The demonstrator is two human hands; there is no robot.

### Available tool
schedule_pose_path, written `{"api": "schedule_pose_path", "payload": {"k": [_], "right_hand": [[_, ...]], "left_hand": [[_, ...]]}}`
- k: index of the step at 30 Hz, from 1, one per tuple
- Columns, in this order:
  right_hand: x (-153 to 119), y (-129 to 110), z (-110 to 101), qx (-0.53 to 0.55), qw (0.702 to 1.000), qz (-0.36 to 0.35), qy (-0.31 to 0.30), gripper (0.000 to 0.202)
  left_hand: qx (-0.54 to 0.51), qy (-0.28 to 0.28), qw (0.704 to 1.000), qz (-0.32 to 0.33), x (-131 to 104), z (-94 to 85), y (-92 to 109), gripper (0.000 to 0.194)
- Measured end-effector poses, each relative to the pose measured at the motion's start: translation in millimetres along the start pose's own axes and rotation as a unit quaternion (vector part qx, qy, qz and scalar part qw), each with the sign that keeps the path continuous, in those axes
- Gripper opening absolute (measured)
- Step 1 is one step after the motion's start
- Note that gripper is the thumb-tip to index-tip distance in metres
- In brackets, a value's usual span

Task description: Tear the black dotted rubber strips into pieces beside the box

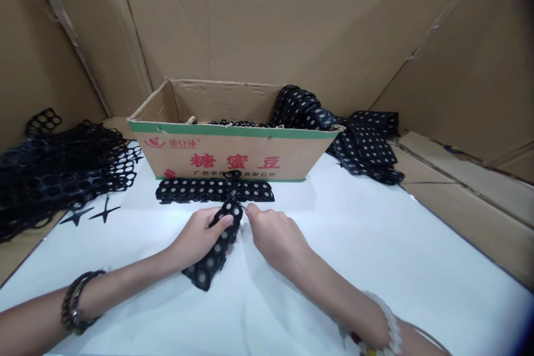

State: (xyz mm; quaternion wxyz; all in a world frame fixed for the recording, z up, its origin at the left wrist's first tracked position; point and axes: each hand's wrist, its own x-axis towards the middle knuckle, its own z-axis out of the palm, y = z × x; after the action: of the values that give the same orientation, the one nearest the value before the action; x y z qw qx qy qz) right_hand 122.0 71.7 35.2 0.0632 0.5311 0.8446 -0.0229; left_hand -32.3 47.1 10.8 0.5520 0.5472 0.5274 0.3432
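My left hand (207, 235) grips a black sheet with rows of pale round spots (211, 261), thumb on top, fingers mostly hidden beneath. The sheet slants from upper right to lower left above the white table. My right hand (273, 232) is closed in a pinch beside the sheet's upper right end. Whatever sits between its fingertips is too small and hidden to make out. Just beyond both hands, a flat black spotted strip (192, 190) lies along the foot of the cardboard box. A small tangle of black pieces (232, 184) rests over this strip.
An open cardboard box (233, 150) with red lettering stands ahead, holding small black pieces. Black spotted sheets (362, 142) spill over its right side. At left lies a heap of black perforated webbing (62, 167), with star-shaped scraps (104, 210) nearby. Cardboard walls (267, 22) enclose the white table (375, 245).
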Motion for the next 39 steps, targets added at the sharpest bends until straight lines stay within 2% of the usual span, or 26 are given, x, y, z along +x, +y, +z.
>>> {"api": "schedule_pose_path", "payload": {"k": [4,10,13,16,18,22,25,27,36,39], "right_hand": [[1.5,5.3,-1.6,0.014,1.0,0.013,0.009,0.021],[2.0,5.7,-2.5,0.042,0.999,0.011,0.018,0.029],[5.3,16.9,-6.1,0.033,0.999,0.038,0.019,0.027],[9.1,34.0,-11.8,0.041,0.994,0.09,0.054,0.029],[9.0,39.8,-15.8,0.07,0.991,0.093,0.071,0.032],[-0.1,27.2,-19.3,0.115,0.991,0.032,0.056,0.031],[-9.1,10.9,-15.3,0.131,0.99,-0.034,0.038,0.031],[-12.6,4.8,-10.5,0.123,0.99,-0.054,0.033,0.03],[-10.3,1.5,4.3,0.076,0.994,-0.07,0.022,0.027],[-10.1,-1.8,6.1,0.053,0.996,-0.063,0.027,0.023]], "left_hand": [[0.01,0.006,1.0,0.001,0.0,0.7,0.8,0.033],[0.022,0.007,1.0,0.007,0.5,-0.3,-1.5,0.035],[0.038,0.012,0.999,0.014,-0.1,-0.9,-2.9,0.035],[0.062,0.014,0.998,0.013,-2.4,0.4,-3.0,0.035],[0.065,0.013,0.998,0.003,-3.9,2.1,-2.3,0.034],[0.04,0.015,0.999,0.005,-4.3,4.5,-0.1,0.033],[0.044,0.018,0.999,0.017,-3.4,4.4,0.5,0.032],[0.054,0.018,0.998,0.016,-3.2,3.7,0.2,0.032],[0.062,0.006,0.998,0.024,-4.5,2.0,0.3,0.032],[0.108,0.023,0.993,0.042,-5.1,2.6,0.5,0.03]]}}
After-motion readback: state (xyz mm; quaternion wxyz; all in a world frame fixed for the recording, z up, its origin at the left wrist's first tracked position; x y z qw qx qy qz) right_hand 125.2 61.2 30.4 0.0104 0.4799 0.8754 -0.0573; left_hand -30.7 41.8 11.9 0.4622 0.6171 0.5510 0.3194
